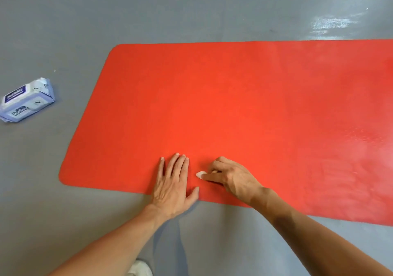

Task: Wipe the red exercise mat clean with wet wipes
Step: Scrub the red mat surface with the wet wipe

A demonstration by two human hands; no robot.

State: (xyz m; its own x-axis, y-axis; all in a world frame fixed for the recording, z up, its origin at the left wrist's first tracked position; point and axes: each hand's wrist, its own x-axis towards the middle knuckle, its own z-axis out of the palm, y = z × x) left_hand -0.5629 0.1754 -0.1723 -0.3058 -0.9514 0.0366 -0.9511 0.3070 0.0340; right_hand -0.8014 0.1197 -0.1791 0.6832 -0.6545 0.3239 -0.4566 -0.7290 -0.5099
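Nearest, the left hand (173,187) lies flat with fingers straight on the near edge of the red exercise mat (234,105), while the right hand (230,178) beside it has its fingers curled, pinching a small wadded wet wipe (201,174) against the mat. The mat, spread on the grey floor (63,20), looks thin, soft and light, so it probably creeps unless pinned flat. The limp wipe is best bunched under the fingertips; the wipes pack (26,101) lies well apart, far left.
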